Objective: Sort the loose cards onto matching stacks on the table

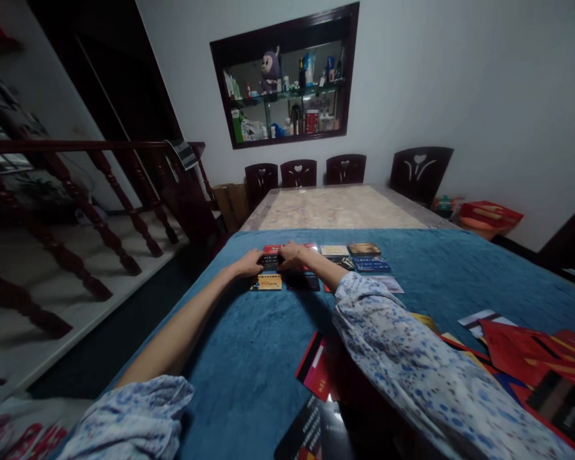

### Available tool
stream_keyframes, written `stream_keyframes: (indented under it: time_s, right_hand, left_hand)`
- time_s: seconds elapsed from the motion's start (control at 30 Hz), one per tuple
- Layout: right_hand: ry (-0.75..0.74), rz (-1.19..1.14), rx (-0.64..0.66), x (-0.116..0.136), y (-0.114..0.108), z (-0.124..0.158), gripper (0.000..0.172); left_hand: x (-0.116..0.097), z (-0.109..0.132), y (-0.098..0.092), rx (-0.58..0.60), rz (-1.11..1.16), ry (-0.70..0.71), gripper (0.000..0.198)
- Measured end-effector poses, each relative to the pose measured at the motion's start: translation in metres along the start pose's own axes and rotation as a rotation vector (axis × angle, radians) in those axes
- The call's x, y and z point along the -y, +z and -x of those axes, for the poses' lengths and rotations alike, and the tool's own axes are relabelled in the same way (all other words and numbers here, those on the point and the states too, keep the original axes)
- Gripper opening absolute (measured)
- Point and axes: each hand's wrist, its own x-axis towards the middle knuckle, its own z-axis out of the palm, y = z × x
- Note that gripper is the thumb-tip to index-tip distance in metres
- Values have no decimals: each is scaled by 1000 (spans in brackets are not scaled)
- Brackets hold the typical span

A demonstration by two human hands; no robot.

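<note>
1. Across the middle of the room, a long bench is standing with a blue cloth covering its near half
2. Dark chairs are standing around its far end
3. Loose red cards are lying scattered and overlapping on the near right of the cloth
4. Rows of cards are lying flat, side by side, near the far edge of the cloth
5. The left hand and right hand are reaching to the left end of those rows, with their fingertips almost meeting
6. A dark card is lying flat between the two hands, just beyond a yellow card. Both hands are touching it with fingers stretched low, and I cannot tell whether they are pinching it
</note>
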Motion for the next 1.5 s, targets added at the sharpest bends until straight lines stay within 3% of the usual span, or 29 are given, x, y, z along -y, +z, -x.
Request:
stream_keyframes:
  time_s: [0.17, 0.37, 0.73, 0.87, 1.0, 1.2, 1.5]
  right_hand:
    - [64, 1, 74, 4, -2, -6, 47]
    - [90, -39, 153, 6, -5, -6, 35]
    - [59, 19, 120, 7, -12, 4, 44]
    - [42, 76, 47, 8, -20, 15, 51]
    - [13, 118, -2, 5, -23, 32, 44]
    - [-67, 104, -91, 3, -18, 63, 31]
    - [-174, 94, -148, 9, -9, 121, 21]
  left_hand:
    - [4, -2, 0, 24, 10, 19, 49]
    - [2, -3, -2, 58, 20, 15, 54]
    - [6, 1, -1, 43, 9, 40, 59]
    - [11, 6, 1, -28, 0, 15, 57]
    - [12, 19, 4, -163, 2, 49, 49]
    - [-9, 50, 10, -279, 58, 125, 36]
    - [-59, 92, 30, -333, 128, 227, 30]
